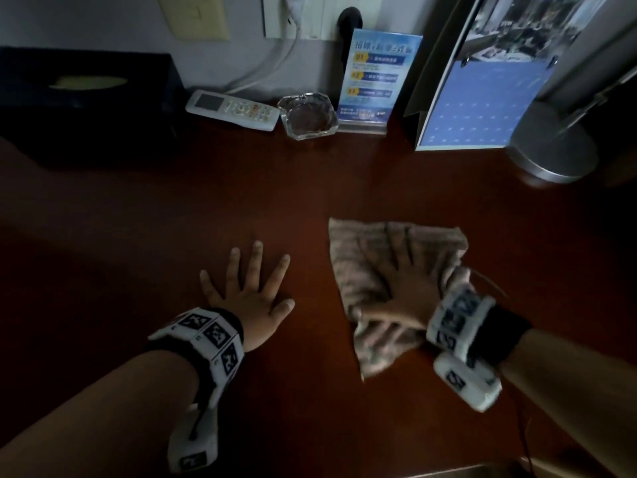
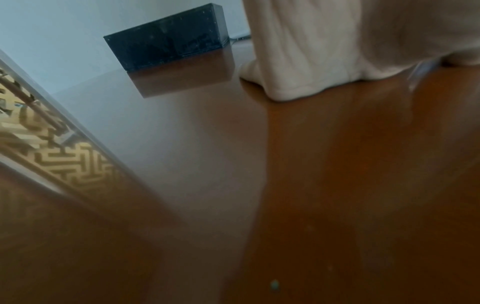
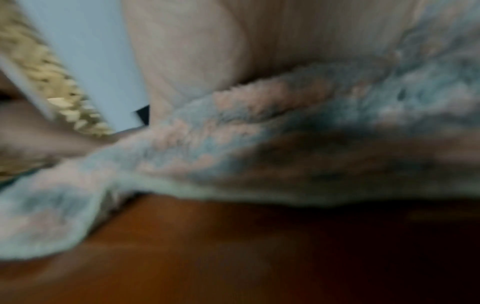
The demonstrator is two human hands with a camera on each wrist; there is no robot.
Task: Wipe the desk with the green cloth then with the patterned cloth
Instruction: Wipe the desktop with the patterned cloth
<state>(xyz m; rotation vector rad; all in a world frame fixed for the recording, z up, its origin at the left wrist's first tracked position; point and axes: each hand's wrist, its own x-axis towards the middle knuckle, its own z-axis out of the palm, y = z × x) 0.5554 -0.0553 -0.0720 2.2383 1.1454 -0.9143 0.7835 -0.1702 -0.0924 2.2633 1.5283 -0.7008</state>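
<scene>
Currently: step 2, patterned-cloth wipe. Your right hand (image 1: 406,298), grip flat w/ fingers spread, presses patterned cloth (image 1: 372,257) on surface (image 1: 241,188), right of centre. Left hand (image 1: 248,294): flat, bare, holds nothing. Green cloth: not in view. Next: probably sweep toward uncovered areas, steady pressure.

Right hand (image 1: 401,298): motion-blurred on the cloth (image 1: 372,257); finger outlines unclear.
Cloth: pattern smeared in the right wrist view.
Lamp (image 1: 555,150): cut off by the head view's edge.
Sign (image 1: 374,77): print too small to read.
Left hand (image 2: 337,47): cropped in the left wrist view.
</scene>
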